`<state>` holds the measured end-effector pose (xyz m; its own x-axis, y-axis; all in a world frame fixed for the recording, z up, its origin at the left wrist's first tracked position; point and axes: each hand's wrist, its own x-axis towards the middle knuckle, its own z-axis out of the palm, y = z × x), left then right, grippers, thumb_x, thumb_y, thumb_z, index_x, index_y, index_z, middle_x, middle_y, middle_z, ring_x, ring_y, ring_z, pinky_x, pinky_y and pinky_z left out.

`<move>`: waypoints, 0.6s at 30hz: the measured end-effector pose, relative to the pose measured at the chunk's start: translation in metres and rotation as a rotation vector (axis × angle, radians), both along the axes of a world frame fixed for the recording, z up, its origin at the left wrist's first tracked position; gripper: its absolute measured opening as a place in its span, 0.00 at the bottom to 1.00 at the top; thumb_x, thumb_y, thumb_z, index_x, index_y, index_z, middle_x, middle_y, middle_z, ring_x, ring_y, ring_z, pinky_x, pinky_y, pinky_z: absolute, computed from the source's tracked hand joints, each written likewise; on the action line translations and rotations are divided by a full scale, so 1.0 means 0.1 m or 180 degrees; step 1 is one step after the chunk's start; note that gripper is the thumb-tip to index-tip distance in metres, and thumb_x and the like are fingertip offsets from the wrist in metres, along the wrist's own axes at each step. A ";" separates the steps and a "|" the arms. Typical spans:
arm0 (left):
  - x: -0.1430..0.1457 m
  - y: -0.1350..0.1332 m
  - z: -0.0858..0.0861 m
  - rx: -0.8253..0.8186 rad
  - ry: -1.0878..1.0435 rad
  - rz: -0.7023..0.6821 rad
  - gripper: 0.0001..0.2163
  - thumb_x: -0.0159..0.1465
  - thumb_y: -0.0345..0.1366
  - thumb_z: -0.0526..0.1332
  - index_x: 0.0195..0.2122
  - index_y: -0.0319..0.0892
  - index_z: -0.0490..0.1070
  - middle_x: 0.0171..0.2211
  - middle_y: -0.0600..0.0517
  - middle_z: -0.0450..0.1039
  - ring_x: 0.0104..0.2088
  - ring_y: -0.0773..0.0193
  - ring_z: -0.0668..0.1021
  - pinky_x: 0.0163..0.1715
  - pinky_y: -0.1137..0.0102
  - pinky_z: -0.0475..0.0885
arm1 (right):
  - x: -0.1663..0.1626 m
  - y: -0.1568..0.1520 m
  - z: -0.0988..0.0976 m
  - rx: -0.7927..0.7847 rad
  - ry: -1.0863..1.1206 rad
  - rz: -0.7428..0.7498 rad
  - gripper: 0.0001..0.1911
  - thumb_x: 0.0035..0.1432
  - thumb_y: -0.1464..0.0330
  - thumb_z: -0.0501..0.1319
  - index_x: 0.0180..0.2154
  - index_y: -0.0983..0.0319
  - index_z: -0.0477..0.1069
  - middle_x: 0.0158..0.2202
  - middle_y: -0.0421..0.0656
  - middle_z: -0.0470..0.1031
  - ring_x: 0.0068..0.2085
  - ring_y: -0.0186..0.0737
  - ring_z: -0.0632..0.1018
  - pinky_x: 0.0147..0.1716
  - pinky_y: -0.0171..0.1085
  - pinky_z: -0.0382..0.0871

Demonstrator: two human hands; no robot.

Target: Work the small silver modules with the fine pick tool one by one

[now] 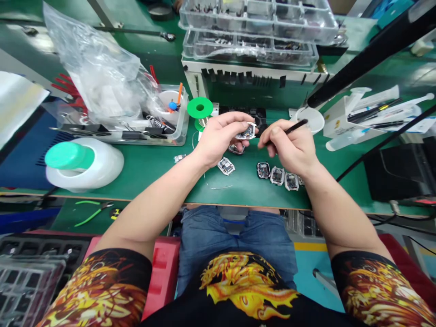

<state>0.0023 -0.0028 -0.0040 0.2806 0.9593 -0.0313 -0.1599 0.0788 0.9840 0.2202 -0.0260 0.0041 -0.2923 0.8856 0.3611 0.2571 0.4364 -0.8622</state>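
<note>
A green bench (153, 168) fills the view, crowded with a bag (98, 72), a white jug (85, 163), trays (259, 27) and a green spool (200, 108). The left hand (218, 136) pinches a small module (245, 131) above the bench; the right hand (289, 147) grips a black tool (295, 127) beside it. More modules (277, 175) lie below.

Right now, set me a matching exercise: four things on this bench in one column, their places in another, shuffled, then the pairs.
Things:
1. small module
2. thin black tool
3. green spool
4. white jug with green cap

Places:
A. lying on the mat at far left
B. pinched in the left hand
C. standing behind the left hand, beside the clear bin
D. gripped in the right hand

Pairs: 1-B, 2-D, 3-C, 4-A
</note>
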 end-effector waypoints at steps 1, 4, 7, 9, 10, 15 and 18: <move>0.00 0.00 0.00 0.0039 -0.0019 -0.0001 0.13 0.70 0.42 0.70 0.52 0.40 0.81 0.44 0.48 0.86 0.30 0.69 0.84 0.27 0.76 0.78 | 0.00 -0.01 0.00 -0.0040 -0.0075 0.0041 0.31 0.79 0.42 0.59 0.35 0.61 0.77 0.32 0.44 0.81 0.26 0.32 0.75 0.27 0.36 0.68; -0.01 0.00 -0.04 0.0203 -0.0045 0.0031 0.17 0.69 0.46 0.73 0.52 0.41 0.81 0.46 0.47 0.86 0.30 0.70 0.84 0.29 0.76 0.79 | -0.01 -0.03 0.03 -0.0085 -0.0345 0.0104 0.33 0.78 0.41 0.60 0.34 0.61 0.76 0.28 0.44 0.79 0.30 0.36 0.77 0.30 0.37 0.67; -0.01 0.01 -0.09 0.0384 -0.0085 0.0073 0.20 0.67 0.50 0.76 0.52 0.42 0.82 0.46 0.47 0.87 0.30 0.70 0.84 0.29 0.76 0.79 | -0.04 -0.04 0.04 -0.0083 -0.0556 0.0142 0.35 0.76 0.39 0.61 0.32 0.62 0.76 0.27 0.44 0.79 0.30 0.37 0.77 0.33 0.38 0.67; 0.00 0.01 -0.13 0.0489 -0.0085 0.0140 0.21 0.66 0.53 0.76 0.51 0.43 0.82 0.44 0.47 0.87 0.30 0.70 0.83 0.29 0.75 0.79 | -0.07 -0.04 0.05 -0.0078 -0.0599 0.0155 0.35 0.75 0.39 0.62 0.31 0.62 0.76 0.26 0.43 0.79 0.28 0.35 0.76 0.32 0.38 0.66; 0.00 0.01 -0.15 0.0535 -0.0073 0.0183 0.21 0.66 0.53 0.77 0.51 0.43 0.83 0.43 0.47 0.87 0.29 0.70 0.83 0.28 0.75 0.79 | -0.08 -0.05 0.05 -0.0088 -0.0599 0.0153 0.35 0.75 0.39 0.62 0.31 0.62 0.77 0.26 0.43 0.78 0.28 0.35 0.75 0.31 0.38 0.65; 0.02 -0.03 -0.19 0.0606 0.0134 0.0387 0.19 0.64 0.51 0.77 0.47 0.42 0.84 0.37 0.50 0.85 0.26 0.70 0.81 0.26 0.75 0.77 | -0.14 -0.08 0.04 -0.0264 -0.0465 0.0197 0.36 0.72 0.38 0.66 0.28 0.63 0.77 0.24 0.42 0.77 0.26 0.34 0.72 0.29 0.37 0.62; 0.02 -0.05 -0.16 0.0492 0.0270 0.0295 0.19 0.63 0.50 0.77 0.48 0.42 0.84 0.36 0.50 0.84 0.27 0.69 0.81 0.27 0.74 0.77 | -0.16 -0.09 0.03 -0.0372 -0.0419 0.0039 0.36 0.70 0.37 0.67 0.27 0.62 0.77 0.24 0.42 0.76 0.26 0.34 0.71 0.29 0.38 0.61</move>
